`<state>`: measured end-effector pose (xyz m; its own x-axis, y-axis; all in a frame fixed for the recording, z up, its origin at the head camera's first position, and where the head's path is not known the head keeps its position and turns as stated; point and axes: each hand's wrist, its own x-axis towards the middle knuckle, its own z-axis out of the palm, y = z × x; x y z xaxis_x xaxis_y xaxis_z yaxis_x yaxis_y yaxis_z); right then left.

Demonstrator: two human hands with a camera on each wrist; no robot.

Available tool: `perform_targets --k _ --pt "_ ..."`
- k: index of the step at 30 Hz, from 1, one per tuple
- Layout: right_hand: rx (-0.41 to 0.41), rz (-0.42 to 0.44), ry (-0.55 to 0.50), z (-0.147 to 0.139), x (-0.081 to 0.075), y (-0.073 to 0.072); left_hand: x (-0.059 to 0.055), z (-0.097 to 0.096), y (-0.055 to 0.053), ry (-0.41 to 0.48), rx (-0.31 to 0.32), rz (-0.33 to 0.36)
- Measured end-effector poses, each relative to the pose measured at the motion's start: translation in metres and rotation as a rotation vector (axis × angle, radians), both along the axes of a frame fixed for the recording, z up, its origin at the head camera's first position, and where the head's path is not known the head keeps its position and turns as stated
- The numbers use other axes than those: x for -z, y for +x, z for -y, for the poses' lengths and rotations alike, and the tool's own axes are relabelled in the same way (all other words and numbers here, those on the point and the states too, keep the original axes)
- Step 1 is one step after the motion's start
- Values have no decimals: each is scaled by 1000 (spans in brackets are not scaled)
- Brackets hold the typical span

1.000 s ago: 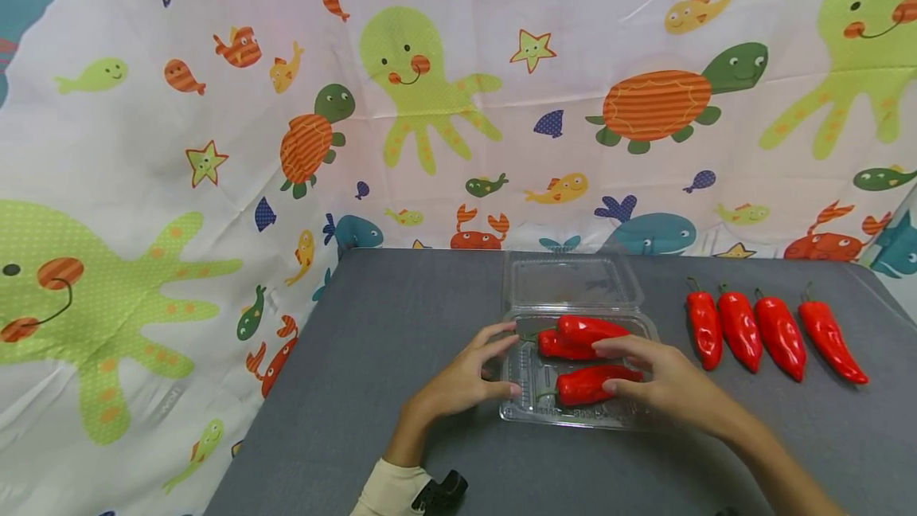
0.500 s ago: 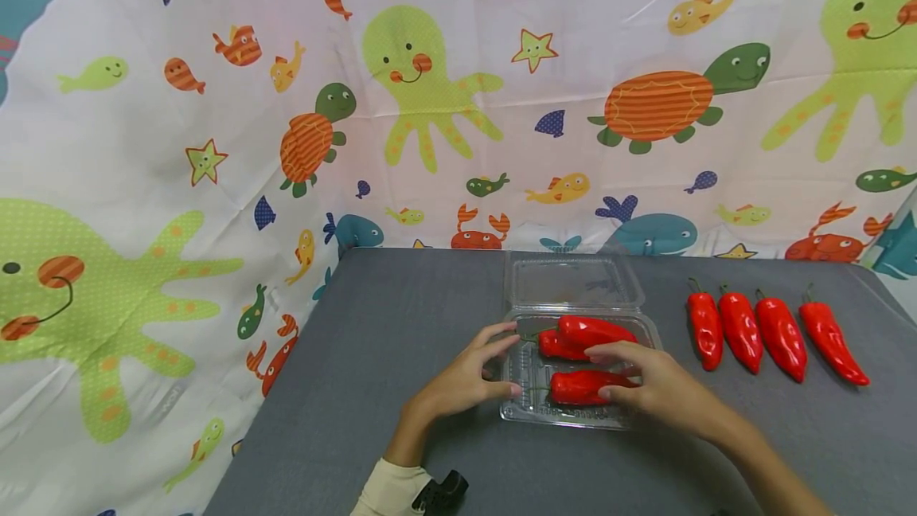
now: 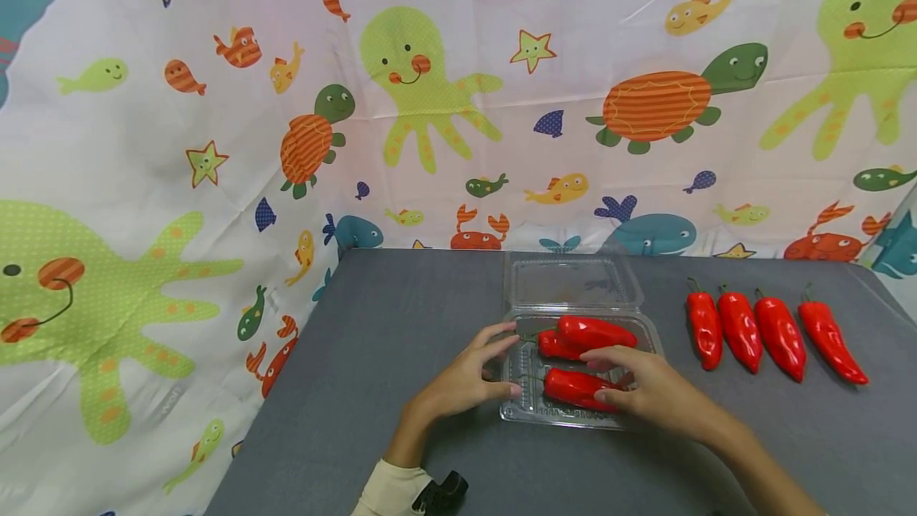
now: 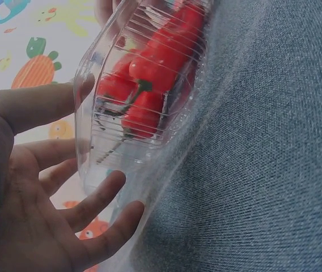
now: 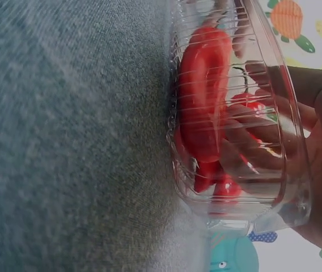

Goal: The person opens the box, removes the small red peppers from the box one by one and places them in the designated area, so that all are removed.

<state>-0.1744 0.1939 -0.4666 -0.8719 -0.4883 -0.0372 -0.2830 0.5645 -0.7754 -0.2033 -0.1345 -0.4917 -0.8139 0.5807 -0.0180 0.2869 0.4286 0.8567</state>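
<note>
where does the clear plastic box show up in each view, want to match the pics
Head: the clear plastic box lies right of centre, in the lower half.
Left wrist: upper middle, left of the grey cloth.
Right wrist: right of centre, with the cloth to its left.
Shared landmark: the red peppers inside it.

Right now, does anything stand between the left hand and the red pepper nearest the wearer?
Yes: the clear plastic clamshell's left wall stands between the left hand and the red pepper, which lies inside.
</note>
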Motion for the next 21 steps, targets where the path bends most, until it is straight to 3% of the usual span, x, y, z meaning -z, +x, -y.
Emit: perform_targets --k 21 --pt "-49 -14 87 7 5 -2 2 0 -1 1 -2 0"
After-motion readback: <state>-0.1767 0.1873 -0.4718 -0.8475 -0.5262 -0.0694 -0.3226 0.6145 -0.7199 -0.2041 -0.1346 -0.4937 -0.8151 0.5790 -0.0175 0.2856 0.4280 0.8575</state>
